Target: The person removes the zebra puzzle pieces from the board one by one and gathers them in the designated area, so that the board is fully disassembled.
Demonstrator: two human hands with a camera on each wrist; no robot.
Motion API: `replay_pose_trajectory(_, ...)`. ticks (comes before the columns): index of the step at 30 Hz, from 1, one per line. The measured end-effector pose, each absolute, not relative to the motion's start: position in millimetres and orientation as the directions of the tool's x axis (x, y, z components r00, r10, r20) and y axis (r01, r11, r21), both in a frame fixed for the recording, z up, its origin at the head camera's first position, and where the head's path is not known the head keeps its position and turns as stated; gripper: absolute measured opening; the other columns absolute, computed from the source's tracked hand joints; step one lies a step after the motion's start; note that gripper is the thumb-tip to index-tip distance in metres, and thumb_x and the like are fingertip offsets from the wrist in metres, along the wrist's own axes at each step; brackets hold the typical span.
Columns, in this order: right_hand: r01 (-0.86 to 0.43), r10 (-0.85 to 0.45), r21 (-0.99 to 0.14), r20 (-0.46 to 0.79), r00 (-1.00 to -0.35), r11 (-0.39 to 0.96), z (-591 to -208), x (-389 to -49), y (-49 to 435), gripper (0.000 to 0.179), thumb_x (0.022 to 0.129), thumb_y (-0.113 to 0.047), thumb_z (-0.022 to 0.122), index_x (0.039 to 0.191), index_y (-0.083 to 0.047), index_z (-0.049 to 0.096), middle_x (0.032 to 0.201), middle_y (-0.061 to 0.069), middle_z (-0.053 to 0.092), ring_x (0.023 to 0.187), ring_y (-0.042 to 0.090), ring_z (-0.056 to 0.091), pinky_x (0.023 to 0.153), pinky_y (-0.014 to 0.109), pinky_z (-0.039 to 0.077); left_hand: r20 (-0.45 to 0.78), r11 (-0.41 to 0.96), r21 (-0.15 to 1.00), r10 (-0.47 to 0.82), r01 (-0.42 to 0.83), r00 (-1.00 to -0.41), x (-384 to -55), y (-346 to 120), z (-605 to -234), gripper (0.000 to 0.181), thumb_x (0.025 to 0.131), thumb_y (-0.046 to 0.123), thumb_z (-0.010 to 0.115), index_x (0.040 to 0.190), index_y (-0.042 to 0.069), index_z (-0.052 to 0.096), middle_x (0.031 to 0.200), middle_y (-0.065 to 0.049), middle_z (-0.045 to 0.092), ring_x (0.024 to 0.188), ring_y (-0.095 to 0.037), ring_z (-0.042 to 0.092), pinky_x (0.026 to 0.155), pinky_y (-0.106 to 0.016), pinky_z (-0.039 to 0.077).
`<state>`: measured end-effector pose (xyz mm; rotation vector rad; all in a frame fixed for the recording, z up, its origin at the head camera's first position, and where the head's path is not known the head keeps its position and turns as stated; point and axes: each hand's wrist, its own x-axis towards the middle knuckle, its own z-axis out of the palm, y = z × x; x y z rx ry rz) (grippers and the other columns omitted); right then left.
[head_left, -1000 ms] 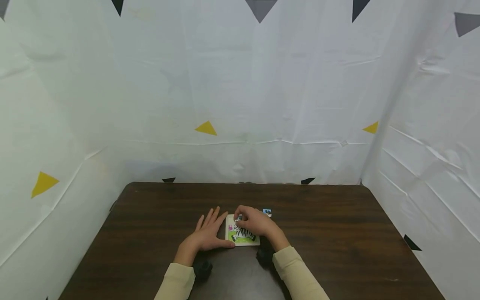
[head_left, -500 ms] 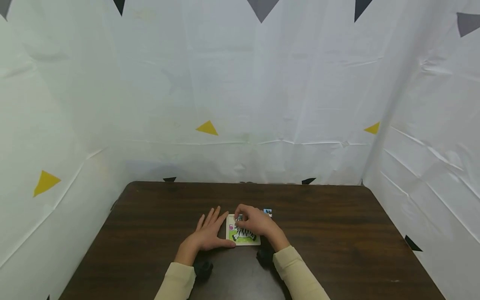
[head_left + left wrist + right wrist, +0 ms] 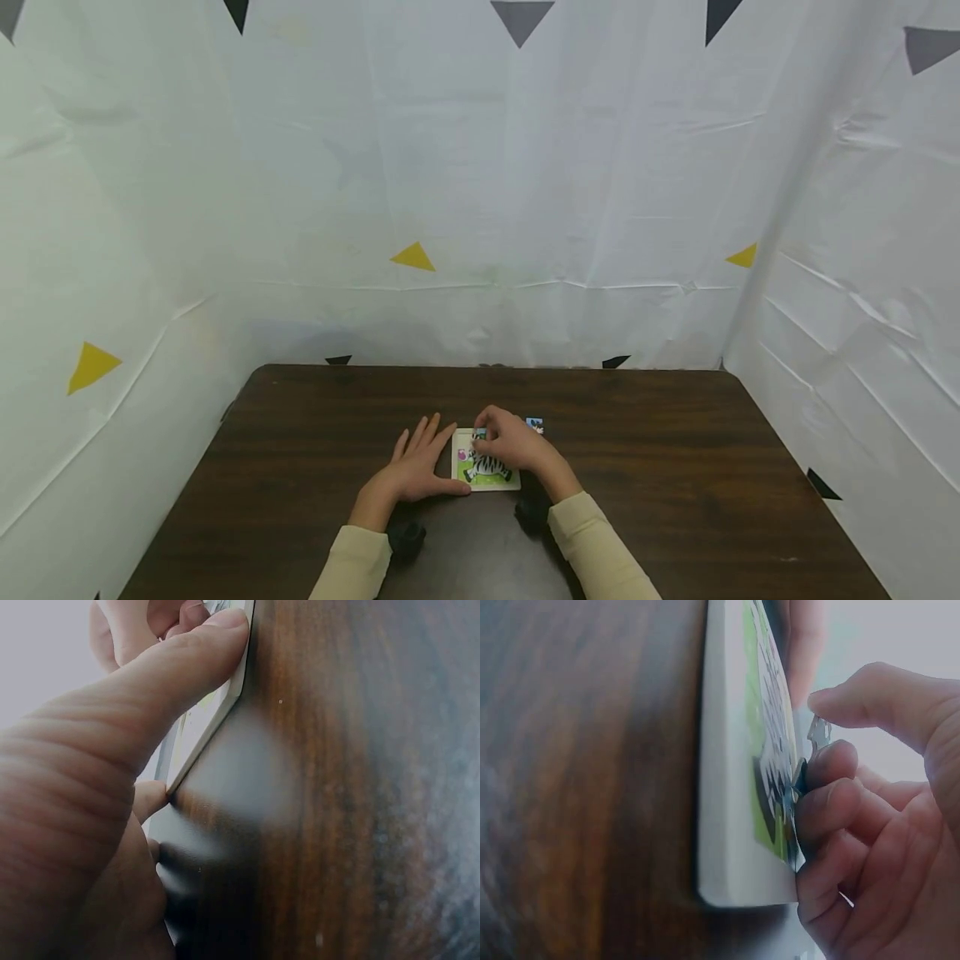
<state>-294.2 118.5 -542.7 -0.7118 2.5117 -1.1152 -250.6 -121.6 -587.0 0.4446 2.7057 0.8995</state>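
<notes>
Right grip [image 3: 513,443] is pinching piece [image 3: 820,733] over zebra puzzle [image 3: 489,478]; left grip [image 3: 415,473], outspread, is touching its left side; loose tile [image 3: 534,424] is lying off its far right.

No readable text or numbers anywhere.

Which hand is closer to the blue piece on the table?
Right: the right hand is close beside the blue piece; the left hand is farther, at the left edge of the puzzle.

Board [image 3: 714,847]: pale edge, green-and-striped picture, on brown desk [image 3: 592,787]
Right hand [image 3: 889,825]: pinches small piece [image 3: 819,733]; lower fingers by board's nearest corner
Left hand [image 3: 807,645]: partly visible, near board's far edge
</notes>
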Motion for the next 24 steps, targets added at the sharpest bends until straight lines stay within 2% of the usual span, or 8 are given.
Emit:
replay_pose_trajectory(10,-0.323,-0.561,-0.758,-0.068,-0.825,0.567,-543.3,-295.9,121.9,0.034,0.106,-0.025,0.069,0.13,-0.001,0.07,0.078,0.001,0.065,0.063,0.012,0.056,0.06,0.028,0.048,-0.151,0.759,0.622,0.358,0.193,-0.921,-250.0,-121.2,-585.4,0.123,0.08,0.078,0.08,0.174,0.022,0.025,0.183,-0.01,0.002,0.17,-0.035,-0.004,0.133,-0.065,-0.006)
replay_pose_trajectory(24,-0.332,-0.548,-0.761,-0.037,-0.836,0.557,-545.1,-297.2,124.9,0.036,0.11,-0.029,0.064,0.133,-0.003,0.072,0.075,-0.001,0.064,0.061,0.011,0.054,0.06,0.029,0.048,-0.145,0.761,0.613,0.37,0.21,-0.918,-252.7,-123.0,-590.6,0.123,0.08,0.079,0.079,0.174,0.024,0.023,0.183,-0.008,0.0,0.17,-0.035,-0.004,0.133,-0.066,-0.006)
